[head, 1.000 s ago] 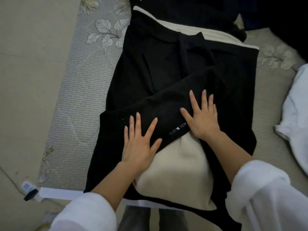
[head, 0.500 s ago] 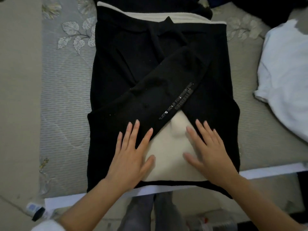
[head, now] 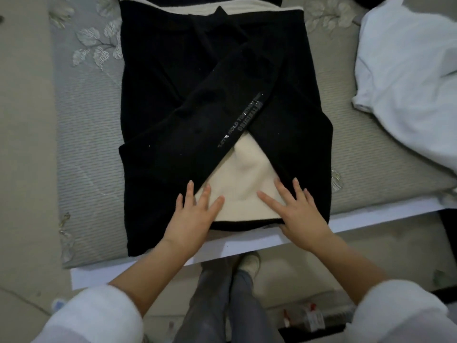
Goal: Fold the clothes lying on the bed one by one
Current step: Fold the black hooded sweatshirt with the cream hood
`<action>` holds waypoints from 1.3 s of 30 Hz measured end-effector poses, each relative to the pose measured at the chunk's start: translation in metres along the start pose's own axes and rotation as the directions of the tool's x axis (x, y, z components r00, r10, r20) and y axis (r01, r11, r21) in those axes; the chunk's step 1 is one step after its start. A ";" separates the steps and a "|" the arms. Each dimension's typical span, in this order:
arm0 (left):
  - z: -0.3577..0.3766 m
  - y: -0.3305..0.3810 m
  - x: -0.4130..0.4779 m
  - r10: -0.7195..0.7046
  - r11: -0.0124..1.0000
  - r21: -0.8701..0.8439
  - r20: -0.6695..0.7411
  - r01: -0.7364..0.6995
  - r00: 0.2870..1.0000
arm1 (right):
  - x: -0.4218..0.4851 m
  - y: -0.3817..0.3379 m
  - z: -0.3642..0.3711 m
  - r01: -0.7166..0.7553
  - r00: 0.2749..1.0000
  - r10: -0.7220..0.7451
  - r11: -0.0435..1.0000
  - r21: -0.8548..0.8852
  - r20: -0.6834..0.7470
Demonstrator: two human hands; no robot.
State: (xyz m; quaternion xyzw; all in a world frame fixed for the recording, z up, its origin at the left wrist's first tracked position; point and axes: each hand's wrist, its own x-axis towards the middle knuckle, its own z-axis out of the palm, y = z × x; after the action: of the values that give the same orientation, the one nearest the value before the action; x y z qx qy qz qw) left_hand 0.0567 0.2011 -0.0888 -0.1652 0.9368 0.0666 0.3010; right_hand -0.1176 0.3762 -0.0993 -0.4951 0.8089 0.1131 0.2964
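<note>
— Where was the black garment (head: 173,70) when you checked the feed?

— Flat on the bed (head: 86,157), mid-view. Its sleeve (head: 210,115) crossed the body from 2 o'clock down to 8 o'clock, and the cream lining (head: 244,174) showed at 6 o'clock.

— And the hands?

— My left hand (head: 191,219) lay flat near the hem, fingers straight and spread, gripping nothing, half on black cloth and half on lining. My right hand (head: 299,214) lay the same way on the lining's 4 o'clock edge.

— What did the step call for?

— I judged it was smoothing the hem before folding it up toward 12 o'clock. I'd have pinched both hem corners evenly and lifted them together so the crossed sleeve didn't slide. I'd also have steered clear of the white garment (head: 408,70) at 2 o'clock.
</note>
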 end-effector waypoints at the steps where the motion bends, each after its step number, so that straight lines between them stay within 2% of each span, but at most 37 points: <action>1: -0.008 -0.001 0.002 -0.008 1.000 -0.002 0.041 0.008 0.999 | 0.000 0.000 -0.006 -0.008 1.000 0.007 0.999 0.039 0.017; 5: -0.045 -0.010 0.004 -0.017 0.965 -0.262 0.017 0.021 1.000 | -0.008 0.003 -0.045 0.005 0.999 -0.014 0.962 0.273 0.032; 9: -0.083 -0.017 -0.013 0.069 0.938 -0.340 0.014 -0.060 0.998 | -0.030 0.006 -0.074 0.000 0.999 0.015 0.962 0.275 -0.051; 11: -0.090 -0.012 -0.025 0.104 0.934 -0.347 0.022 -0.090 0.994 | -0.041 0.011 -0.080 -0.041 0.999 0.047 0.956 0.292 -0.015; 13: -0.089 -0.003 -0.035 0.162 0.927 -0.353 0.072 -0.127 0.984 | -0.048 0.018 -0.084 -0.044 0.996 0.014 0.940 0.340 0.090; 15: -0.085 0.005 -0.042 0.240 0.902 -0.403 0.176 -0.153 0.955 | -0.051 0.024 -0.089 -0.023 0.961 -0.069 0.945 0.328 0.266; 19: -0.088 0.008 -0.041 0.346 0.849 -0.515 0.379 -0.116 0.858 | -0.047 0.027 -0.100 -0.050 0.805 -0.106 0.968 0.245 0.584; 21: -0.093 0.000 -0.034 0.357 0.822 -0.563 0.396 -0.083 0.846 | -0.039 0.027 -0.108 -0.076 0.755 -0.088 0.973 0.220 0.650; 23: -0.102 -0.015 -0.022 0.331 0.788 -0.614 0.365 -0.043 0.870 | -0.027 0.030 -0.121 -0.102 0.780 -0.057 0.971 0.216 0.623; 25: -0.114 -0.033 -0.006 0.291 0.777 -0.628 0.314 -0.032 0.904 | -0.012 0.034 -0.139 -0.099 0.841 -0.031 0.973 0.210 0.540; 31: -0.175 -0.074 0.049 0.145 0.917 -0.387 0.089 -0.100 0.986 | 0.042 0.045 -0.198 -0.054 0.972 0.035 0.995 0.078 0.232; 35: -0.202 -0.104 0.085 0.036 0.947 -0.318 -0.023 -0.041 0.999 | 0.087 0.053 -0.226 -0.042 0.999 0.040 0.997 0.061 0.033; 39: -0.217 -0.131 0.122 -0.027 0.967 -0.256 -0.078 0.006 0.997 | 0.129 0.055 -0.240 -0.022 0.996 0.019 0.999 -0.032 -0.087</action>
State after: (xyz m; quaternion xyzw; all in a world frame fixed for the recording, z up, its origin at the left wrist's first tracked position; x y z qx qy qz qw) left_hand -0.1083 -0.0036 0.0126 -0.2127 0.9305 0.1774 0.2395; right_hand -0.2963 0.1938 0.0102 -0.4959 0.8240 0.1077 0.2519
